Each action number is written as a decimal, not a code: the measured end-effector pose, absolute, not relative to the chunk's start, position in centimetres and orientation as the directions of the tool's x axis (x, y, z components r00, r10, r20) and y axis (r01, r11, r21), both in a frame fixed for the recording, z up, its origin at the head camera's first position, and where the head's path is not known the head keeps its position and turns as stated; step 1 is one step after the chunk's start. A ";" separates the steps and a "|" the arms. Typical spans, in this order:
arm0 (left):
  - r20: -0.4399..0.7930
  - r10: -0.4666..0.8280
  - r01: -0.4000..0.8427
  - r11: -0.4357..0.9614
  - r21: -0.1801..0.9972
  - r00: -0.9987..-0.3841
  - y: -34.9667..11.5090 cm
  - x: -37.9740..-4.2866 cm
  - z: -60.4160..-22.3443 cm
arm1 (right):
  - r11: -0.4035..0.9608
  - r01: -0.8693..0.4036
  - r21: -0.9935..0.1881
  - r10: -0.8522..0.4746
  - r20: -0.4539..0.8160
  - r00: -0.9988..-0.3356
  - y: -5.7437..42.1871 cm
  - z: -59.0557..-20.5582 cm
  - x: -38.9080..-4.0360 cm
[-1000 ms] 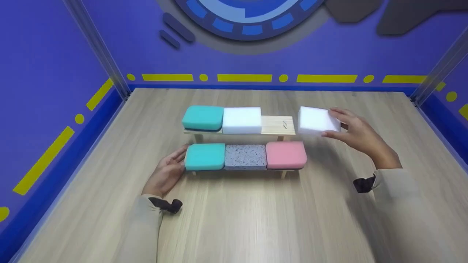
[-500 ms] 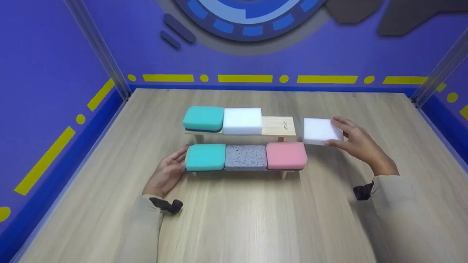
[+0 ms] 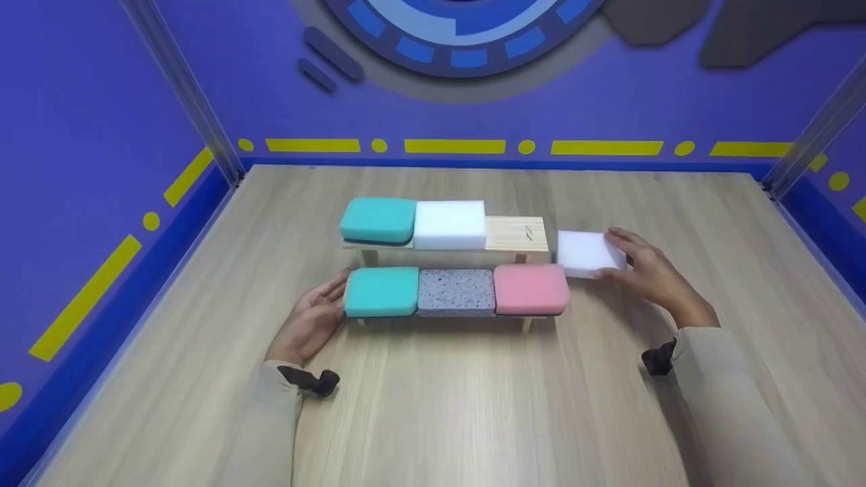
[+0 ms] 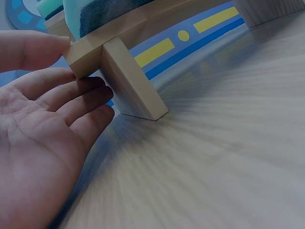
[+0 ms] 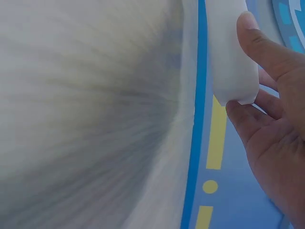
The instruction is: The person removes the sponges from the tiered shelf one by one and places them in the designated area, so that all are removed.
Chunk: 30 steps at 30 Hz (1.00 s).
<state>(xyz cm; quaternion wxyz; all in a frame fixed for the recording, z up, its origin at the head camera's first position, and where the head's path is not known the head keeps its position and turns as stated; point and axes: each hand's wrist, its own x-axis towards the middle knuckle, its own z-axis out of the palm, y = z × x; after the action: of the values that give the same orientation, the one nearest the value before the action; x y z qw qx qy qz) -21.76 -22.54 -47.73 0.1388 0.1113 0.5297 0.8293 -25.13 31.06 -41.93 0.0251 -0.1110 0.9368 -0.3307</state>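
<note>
Head view: the right hand's point(image 3: 651, 272) fingers are clamped on a white block point(image 3: 587, 251), which juts left from their tips toward a pink sponge point(image 3: 531, 289). The left hand's point(image 3: 308, 323) thumb and fingers pinch the front shelf's point(image 4: 125, 29) end, a teal sponge point(image 3: 382, 291) just right of them.

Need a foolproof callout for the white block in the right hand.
On the wood-grain table, find the rear shelf. To its right, the right hand grips a plain white block. The similar block sits on that shelf beside a teal sponge; only this one is hand-held.
</note>
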 end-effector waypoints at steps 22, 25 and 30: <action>0.021 0.327 -0.121 -0.407 0.905 -0.945 -22.5 -21.6 -47.7 | 0.786 -0.126 -0.605 -0.230 -0.098 -0.968 31.0 -43.2 -26.1; 0.020 0.326 -0.118 -0.398 0.910 -0.945 -22.5 -21.7 -47.8 | 0.787 -0.122 -0.605 -0.229 -0.103 -0.968 31.0 -43.3 -26.0; 0.004 0.324 -0.131 -0.394 0.910 -0.946 -22.4 -21.8 -47.7 | 0.781 -0.125 -0.612 -0.234 -0.101 -0.967 31.1 -43.4 -25.9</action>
<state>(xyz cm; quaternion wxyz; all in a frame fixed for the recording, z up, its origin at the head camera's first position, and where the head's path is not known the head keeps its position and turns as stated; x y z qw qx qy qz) -21.76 -22.38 -47.65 0.1372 0.0905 0.5331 0.8300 -25.94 31.14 -43.37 0.0860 -0.0955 0.9398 -0.3168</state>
